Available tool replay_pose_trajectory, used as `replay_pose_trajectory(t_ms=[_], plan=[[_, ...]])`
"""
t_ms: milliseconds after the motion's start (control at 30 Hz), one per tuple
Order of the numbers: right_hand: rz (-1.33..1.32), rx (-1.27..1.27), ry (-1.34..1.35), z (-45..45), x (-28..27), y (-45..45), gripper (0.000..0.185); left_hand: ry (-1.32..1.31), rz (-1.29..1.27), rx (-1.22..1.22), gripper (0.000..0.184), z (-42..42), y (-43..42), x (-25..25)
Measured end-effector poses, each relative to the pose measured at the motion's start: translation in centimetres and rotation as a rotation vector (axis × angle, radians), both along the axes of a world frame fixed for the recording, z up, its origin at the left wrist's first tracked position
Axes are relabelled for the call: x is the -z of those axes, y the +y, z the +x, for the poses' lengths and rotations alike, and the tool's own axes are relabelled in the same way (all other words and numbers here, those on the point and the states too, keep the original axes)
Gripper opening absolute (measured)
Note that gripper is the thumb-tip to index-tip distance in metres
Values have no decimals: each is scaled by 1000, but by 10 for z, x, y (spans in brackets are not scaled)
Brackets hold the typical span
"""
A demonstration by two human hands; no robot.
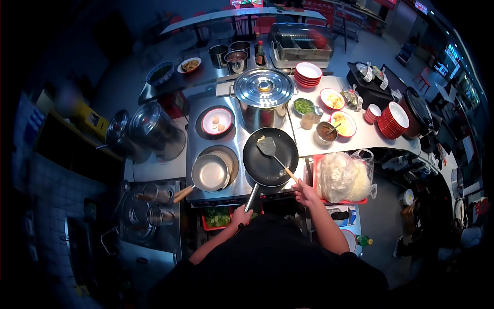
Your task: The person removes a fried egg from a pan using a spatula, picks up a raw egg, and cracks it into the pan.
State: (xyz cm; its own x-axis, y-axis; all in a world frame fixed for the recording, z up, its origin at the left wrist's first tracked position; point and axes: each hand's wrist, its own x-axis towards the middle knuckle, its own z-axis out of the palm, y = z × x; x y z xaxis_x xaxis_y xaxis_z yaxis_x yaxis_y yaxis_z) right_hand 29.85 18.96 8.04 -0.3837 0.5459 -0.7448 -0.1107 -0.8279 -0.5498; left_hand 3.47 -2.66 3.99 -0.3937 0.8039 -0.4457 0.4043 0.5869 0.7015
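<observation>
My left hand [241,216] is wrapped round the metal handle of a black frying pan [252,165], which rests on the front right of the stove. In my right hand [304,193] is the wooden handle of a spatula [267,146]; its dark flat blade lies inside the pan. A small yellowish bit of food [261,138] sits by the blade at the pan's far side, and a few pale scraps lie near the right side. Left of the frying pan stands a saucepan [210,172] with a wooden handle pointing toward me.
Behind the pan rises a big lidded stockpot [264,105]. A red-rimmed bowl with eggs [216,121] sits at the back left burner. To the right are a plastic bag of pale food [342,176], a bowl of chopped greens [303,106], a sauce pot [327,133] and stacked bowls [393,121].
</observation>
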Motion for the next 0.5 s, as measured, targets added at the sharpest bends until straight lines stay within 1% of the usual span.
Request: replay_pose_trajectory(t_ms=[67,133,267,367,467,500], plan=[[35,13,-27,2,-6,-2,45,33,-7,15,31,-2,2,5],[61,1,-69,6,-11,-3,44,95,7,31,32,0,2,-3],[171,-19,-232,13,-7,-2,47,74,25,4,32,1,2,-8],[222,-118,-357,23,-20,-3,50,43,18,-34,33,0,1,5],[395,-132,-467,16,-26,-9,51,19,3,-64,34,2,1,6],[399,-123,-477,9,-29,-11,51,17,6,-71,34,3,0,10]])
